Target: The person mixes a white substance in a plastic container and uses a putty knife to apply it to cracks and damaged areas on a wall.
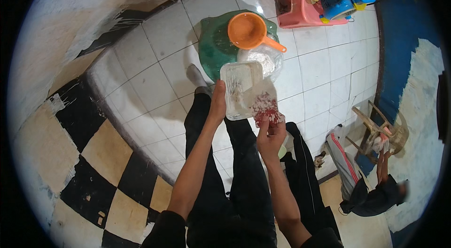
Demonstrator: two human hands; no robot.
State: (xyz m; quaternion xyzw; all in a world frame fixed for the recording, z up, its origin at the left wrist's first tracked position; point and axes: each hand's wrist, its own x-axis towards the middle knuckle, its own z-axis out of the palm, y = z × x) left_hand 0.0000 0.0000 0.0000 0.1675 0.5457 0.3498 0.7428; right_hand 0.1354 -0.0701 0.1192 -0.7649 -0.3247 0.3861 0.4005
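Observation:
My left hand point(217, 102) grips the left side of a clear rectangular container point(239, 83), which has pale residue on its bottom. My right hand point(270, 133) is closed on a translucent bag point(265, 102) with red and white-flecked material, overlapping the container's right side; whether the red is print or contents cannot be told. Beyond them, an orange handled pan point(246, 29) sits on a green rounded stand point(213, 55), beside a plastic bag of white material point(260, 62) that is partly hidden by the container.
A pink plastic chair point(286, 18) holds blue and yellow objects point(345, 6) at the back right. A co-worker point(376, 194) in dark top works at a wooden stool point(385, 130) on the right. Dark trousers point(305, 191) lie beside my right leg. A checkered wall point(108, 149) borders my left.

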